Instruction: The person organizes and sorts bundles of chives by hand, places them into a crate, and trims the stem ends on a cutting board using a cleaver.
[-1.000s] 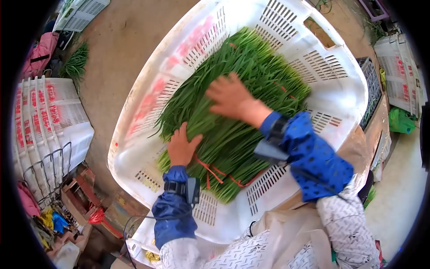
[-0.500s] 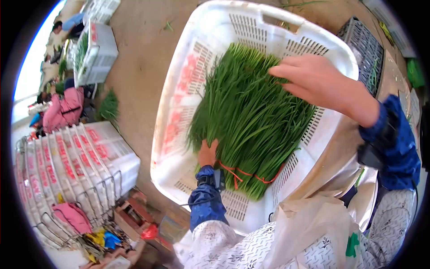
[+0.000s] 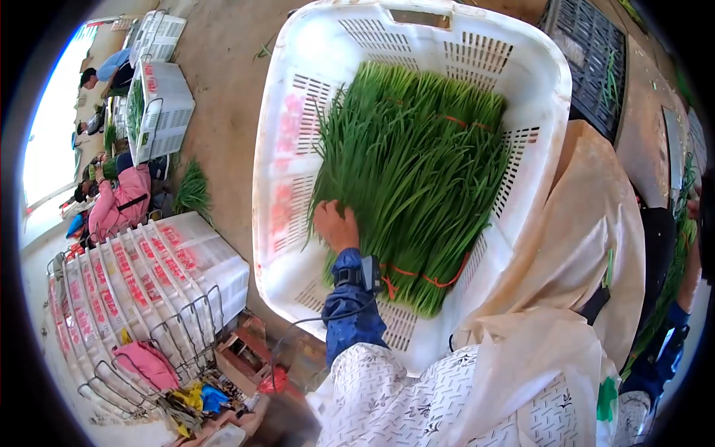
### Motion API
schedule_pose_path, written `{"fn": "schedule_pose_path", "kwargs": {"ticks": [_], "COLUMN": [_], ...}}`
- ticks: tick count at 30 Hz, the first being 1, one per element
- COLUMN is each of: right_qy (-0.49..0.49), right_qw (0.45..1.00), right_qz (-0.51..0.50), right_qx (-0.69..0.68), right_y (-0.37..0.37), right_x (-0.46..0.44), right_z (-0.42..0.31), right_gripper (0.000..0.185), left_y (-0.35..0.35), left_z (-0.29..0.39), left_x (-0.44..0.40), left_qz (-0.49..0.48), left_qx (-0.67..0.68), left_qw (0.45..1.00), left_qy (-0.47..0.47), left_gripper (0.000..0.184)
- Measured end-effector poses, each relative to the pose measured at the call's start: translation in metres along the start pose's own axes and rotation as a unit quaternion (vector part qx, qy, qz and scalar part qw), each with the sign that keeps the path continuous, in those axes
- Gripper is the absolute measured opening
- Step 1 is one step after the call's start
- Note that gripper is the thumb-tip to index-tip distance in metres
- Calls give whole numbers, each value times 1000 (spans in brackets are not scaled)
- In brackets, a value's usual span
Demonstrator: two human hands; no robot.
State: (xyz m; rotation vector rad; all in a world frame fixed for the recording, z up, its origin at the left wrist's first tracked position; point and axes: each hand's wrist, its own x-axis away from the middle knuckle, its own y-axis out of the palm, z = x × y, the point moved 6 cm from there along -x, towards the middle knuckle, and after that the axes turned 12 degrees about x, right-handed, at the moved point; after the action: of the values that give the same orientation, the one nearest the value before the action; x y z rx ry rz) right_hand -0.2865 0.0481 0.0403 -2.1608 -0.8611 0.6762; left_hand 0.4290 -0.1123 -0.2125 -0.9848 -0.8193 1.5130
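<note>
Bundles of long green leafy stalks, bound with red ties, lie in a large white perforated plastic basket. My left hand rests on the leaves at the left side of the pile, its fingers slightly apart. At the far right edge of the view is my right hand, largely hidden in shadow beside more green stalks. Its fingers cannot be made out, nor whether it holds anything. Both forearms wear blue sleeves.
A dark crate stands right of the basket, near a brown board. At left are a white basket with a metal rack, a person in pink, another in blue, and loose greens on the floor.
My right hand has moved from above the pile out to the far right edge. My left hand stays on the leaves. The view has shifted, showing more of the right side.
</note>
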Motion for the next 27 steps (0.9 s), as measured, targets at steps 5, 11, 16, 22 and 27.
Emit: {"fn": "schedule_pose_path", "kwargs": {"ticks": [5,11,16,22,27], "right_qy": [75,204,97,325,455], "right_qw": [995,977,927,937,890], "right_qz": [16,15,-28,35,26], "right_qx": [66,56,360,119,24], "right_y": [-41,-90,-52,-31,-23], "right_x": [41,107,157,259,338], "right_z": [90,278,163,164,216], "right_gripper": [30,35,27,22,33], "left_y": [5,5,63,66,50], "left_z": [1,39,-21,38,-46], "left_x": [-22,-42,-36,-50,-61], "left_qz": [33,12,5,-128,-12], "left_qx": [6,79,-118,-245,-6], "left_qw": [999,993,991,955,995], "left_qy": [-2,87,68,-104,100], "left_gripper": [17,29,58,58,75]}}
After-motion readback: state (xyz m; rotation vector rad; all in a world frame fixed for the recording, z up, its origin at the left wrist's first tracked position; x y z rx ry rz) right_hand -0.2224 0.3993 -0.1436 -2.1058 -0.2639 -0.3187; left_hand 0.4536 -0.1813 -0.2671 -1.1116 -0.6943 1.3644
